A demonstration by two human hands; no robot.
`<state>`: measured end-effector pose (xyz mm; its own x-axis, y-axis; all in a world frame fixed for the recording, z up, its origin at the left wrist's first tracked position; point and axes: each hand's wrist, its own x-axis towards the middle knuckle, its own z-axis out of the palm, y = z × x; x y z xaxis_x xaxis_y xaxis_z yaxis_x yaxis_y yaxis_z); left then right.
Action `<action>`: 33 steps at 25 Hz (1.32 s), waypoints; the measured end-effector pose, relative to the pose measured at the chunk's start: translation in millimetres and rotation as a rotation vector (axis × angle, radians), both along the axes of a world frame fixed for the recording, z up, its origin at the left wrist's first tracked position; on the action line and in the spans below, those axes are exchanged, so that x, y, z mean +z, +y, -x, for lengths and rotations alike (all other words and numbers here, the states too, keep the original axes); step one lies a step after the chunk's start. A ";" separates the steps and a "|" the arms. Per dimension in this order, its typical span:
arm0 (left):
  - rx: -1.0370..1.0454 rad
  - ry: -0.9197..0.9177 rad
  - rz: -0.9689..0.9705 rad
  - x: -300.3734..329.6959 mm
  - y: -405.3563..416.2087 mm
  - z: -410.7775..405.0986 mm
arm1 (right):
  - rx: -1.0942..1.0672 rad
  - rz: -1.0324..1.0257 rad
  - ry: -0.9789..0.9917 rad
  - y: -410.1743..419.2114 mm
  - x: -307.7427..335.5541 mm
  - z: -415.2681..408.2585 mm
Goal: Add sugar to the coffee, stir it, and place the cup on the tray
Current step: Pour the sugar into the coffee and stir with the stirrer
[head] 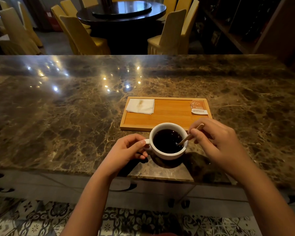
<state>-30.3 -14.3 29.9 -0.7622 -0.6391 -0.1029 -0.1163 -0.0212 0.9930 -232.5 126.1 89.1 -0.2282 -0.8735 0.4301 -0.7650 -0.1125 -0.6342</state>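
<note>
Stirring coffee cup (pixel 168 141), right hand (pixel 218 142) grip pinched on wooden stirrer (pixel 188 137); left hand (pixel 126 150) grip closed on handle; wooden tray (pixel 165 113) just behind cup.

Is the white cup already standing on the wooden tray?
No. The cup stands on the marble counter, just before the tray; the left hand holds its handle.

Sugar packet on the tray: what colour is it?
Orange with a white band, seen in the head view: sugar packet on the tray.
</note>
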 end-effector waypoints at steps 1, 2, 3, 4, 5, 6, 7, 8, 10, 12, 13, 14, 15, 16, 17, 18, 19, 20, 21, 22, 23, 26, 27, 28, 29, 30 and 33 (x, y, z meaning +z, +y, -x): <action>0.000 0.001 0.000 -0.3 0.0 0.1 | 0.015 -0.013 -0.045 1.2 0.3 -1.7; 0.000 0.003 0.002 -0.6 -0.2 0.2 | 0.036 -0.026 -0.116 1.4 -0.5 -4.1; -0.001 0.004 0.006 -0.9 -0.3 0.2 | 0.057 -0.033 -0.200 0.7 -2.2 -7.7; -0.001 0.006 0.011 -1.1 -0.4 0.5 | 0.070 -0.029 -0.280 -1.2 -4.7 -12.0; 0.000 0.008 0.015 -1.4 -0.5 0.7 | 0.074 -0.012 -0.348 -3.9 -8.3 -16.1; -0.001 0.008 0.019 -1.6 -0.7 0.7 | 0.071 0.015 -0.398 -7.3 -12.4 -19.6; -0.002 0.008 0.020 -2.0 -0.8 0.6 | 0.060 0.047 -0.424 -10.7 -15.9 -22.0; -0.002 0.008 0.021 -2.5 -0.9 0.6 | 0.043 0.077 -0.420 -13.5 -18.3 -23.2; 0.003 0.007 0.022 -3.7 -1.1 0.4 | 0.007 0.116 -0.308 -16.1 -20.2 -21.0; 0.008 0.007 0.022 -4.6 -1.4 0.2 | -0.010 0.116 -0.128 -15.7 -19.2 -16.1; 0.009 0.008 0.022 -4.9 -1.6 0.0 | -0.011 0.104 -0.062 -14.6 -18.4 -13.9; 0.009 0.009 0.023 -5.3 -1.8 0.0 | -0.011 0.088 -0.021 -13.0 -17.2 -12.0; 0.007 0.010 0.024 -5.6 -1.9 -0.1 | -0.014 0.077 0.000 -11.5 -15.6 -10.5; 0.006 0.011 0.024 -5.9 -2.0 -0.1 | -0.019 0.070 0.007 -9.8 -13.7 -9.4; 0.005 0.011 0.023 -6.0 -2.1 -0.3 | -0.025 0.066 0.002 -8.4 -11.8 -8.6; 0.005 0.011 0.021 -6.2 -2.2 -0.3 | -0.028 0.060 -0.014 -7.2 -10.5 -7.9; 0.004 0.013 0.019 -6.4 -2.4 -0.2 | -0.026 0.051 -0.048 -6.5 -9.7 -7.7; 0.004 0.015 0.017 -6.3 -2.5 -0.2 | -0.018 0.040 -0.110 -6.6 -9.8 -8.1; 0.002 0.017 0.015 -6.1 -2.4 -0.1 | -0.002 0.029 -0.200 -7.0 -10.9 -9.3; 0.001 0.019 0.013 -5.9 -2.4 0.2 | 0.020 0.019 -0.306 -8.0 -12.9 -11.4; 0.002 0.020 0.011 -5.7 -2.3 0.1 | 0.036 0.018 -0.402 -9.3 -15.5 -14.3; 0.001 0.024 0.008 -5.8 -2.2 0.0 | 0.017 0.080 -0.493 -14.1 -23.2 -21.3; 0.001 0.025 0.009 -5.9 -2.2 0.0 | -0.007 0.100 -0.452 -15.2 -24.6 -21.6; 0.002 0.026 0.009 -6.1 -2.2 -0.1 | -0.032 0.113 -0.369 -15.6 -25.4 -20.7; 0.004 0.026 0.009 -6.2 -2.2 0.0 | -0.051 0.119 -0.266 -15.5 -25.4 -19.3; 0.005 0.025 0.007 -6.2 -2.2 0.0 | -0.061 0.121 -0.168 -14.9 -25.0 -18.0; 0.003 0.026 0.003 -6.5 -2.5 -0.1 | -0.059 0.109 -0.005 -12.5 -21.6 -17.0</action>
<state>-30.3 -16.8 23.4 -0.7627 -0.6416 -0.0814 -0.0905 -0.0189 0.9957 -215.6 113.7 67.5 -0.2800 -0.8063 0.5210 -0.7695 -0.1360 -0.6240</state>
